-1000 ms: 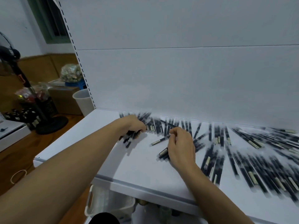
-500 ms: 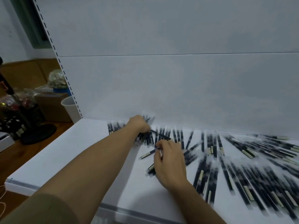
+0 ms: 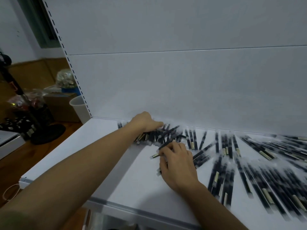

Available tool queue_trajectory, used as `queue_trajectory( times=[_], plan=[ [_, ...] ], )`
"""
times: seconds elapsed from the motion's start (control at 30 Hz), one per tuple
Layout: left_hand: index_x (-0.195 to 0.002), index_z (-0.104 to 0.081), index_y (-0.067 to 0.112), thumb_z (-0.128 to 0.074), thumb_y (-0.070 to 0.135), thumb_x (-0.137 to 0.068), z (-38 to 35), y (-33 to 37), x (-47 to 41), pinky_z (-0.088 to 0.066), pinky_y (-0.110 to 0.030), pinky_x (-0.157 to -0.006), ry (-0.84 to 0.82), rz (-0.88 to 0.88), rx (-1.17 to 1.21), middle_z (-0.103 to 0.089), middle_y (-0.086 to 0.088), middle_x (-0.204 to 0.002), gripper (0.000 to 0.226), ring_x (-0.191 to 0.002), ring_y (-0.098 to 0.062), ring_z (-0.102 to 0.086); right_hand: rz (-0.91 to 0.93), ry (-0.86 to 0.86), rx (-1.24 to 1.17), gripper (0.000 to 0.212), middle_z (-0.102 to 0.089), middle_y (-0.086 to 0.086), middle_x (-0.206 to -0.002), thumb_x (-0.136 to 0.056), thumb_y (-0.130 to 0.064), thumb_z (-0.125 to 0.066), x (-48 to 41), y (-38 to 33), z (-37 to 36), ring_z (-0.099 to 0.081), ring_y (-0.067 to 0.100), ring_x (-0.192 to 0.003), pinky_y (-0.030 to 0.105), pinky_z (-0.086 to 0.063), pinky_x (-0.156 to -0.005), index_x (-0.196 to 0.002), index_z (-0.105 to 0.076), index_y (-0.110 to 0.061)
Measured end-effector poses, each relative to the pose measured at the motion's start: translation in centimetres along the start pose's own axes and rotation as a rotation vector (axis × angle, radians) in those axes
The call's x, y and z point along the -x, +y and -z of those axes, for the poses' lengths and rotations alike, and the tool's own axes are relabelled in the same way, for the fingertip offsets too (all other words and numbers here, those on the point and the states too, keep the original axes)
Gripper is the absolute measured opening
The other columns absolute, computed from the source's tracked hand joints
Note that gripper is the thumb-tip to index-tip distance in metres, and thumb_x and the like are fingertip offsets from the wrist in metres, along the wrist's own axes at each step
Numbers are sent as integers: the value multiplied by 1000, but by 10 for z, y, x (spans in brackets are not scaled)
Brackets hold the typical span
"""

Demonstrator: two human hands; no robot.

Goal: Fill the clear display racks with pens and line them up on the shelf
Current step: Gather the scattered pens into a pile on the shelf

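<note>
A white shelf [image 3: 129,188] carries dozens of slim black pens [image 3: 243,176], each in a clear sleeve with a pale label, lying loose from its middle to the right edge. By the back panel [image 3: 182,88] the left hand [image 3: 143,122] bends over a bunched heap [image 3: 159,136]; whether it grips cannot be told. The right hand [image 3: 178,166] curls its fingers round a few pens
</note>
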State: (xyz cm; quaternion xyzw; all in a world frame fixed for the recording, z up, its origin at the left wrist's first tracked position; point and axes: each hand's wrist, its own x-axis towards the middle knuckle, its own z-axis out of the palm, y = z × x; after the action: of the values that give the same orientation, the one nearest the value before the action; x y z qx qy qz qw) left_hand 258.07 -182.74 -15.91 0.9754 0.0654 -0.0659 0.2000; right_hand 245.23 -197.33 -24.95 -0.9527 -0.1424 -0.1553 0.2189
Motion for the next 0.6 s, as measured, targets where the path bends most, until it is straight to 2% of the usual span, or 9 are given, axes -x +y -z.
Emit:
queue_trajectory(
  times=[0.13, 0.2, 0.3, 0.4, 0.6],
  plan=[
    [-152, -27, 13, -39, 78, -81, -4, -70, -10, -40, -51, -107, 116, 277, 62, -40, -23, -150, 97, -134, -43, -41, 5, -25, 6, 26, -47, -11, -126, -102, -34, -45, 1, -1, 1, -39, 13, -122, 35, -37, -103, -122, -61, -32],
    [-154, -23, 21, -29, 85, -77, -14, -88, -11, -33, -55, -110, 115, 308, 71, -38, -22, -152, 100, -138, -42, -35, 5, -31, 4, 26, -47, -12, -127, -102, -33, -45, 1, -1, 2, -39, 12, -123, 35, -36, -104, -122, -61, -32],
    [-154, -23, 37, -22, 87, -81, -27, -88, -5, -19, -61, -114, 111, 169, 35, -33, -15, -157, 88, -146, -35, -25, 1, -26, -9, 29, -47, -12, -129, -102, -32, -45, 1, -1, 2, -38, 12, -125, 34, -36, -105, -129, -57, -32],
    [-153, -22, 41, -27, 83, -86, -37, -84, -3, -8, -64, -116, 103, 75, 30, -29, -10, -159, 79, -151, -28, -16, -3, -19, -10, 39, -49, -10, -128, -100, -28, -46, 0, -2, 1, -40, 15, -123, 35, -38, -103, -138, -52, -31],
    [-153, -21, 43, -37, 73, -91, -58, -57, 8, -5, -60, -120, 47, -99, 57, -26, -9, -161, 71, -150, -27, -20, -39, 7, 41, 29, -54, -4, -120, -95, -25, -49, 1, -4, 4, -43, 19, -119, 38, -41, -100, -119, -65, -24]
  ],
)
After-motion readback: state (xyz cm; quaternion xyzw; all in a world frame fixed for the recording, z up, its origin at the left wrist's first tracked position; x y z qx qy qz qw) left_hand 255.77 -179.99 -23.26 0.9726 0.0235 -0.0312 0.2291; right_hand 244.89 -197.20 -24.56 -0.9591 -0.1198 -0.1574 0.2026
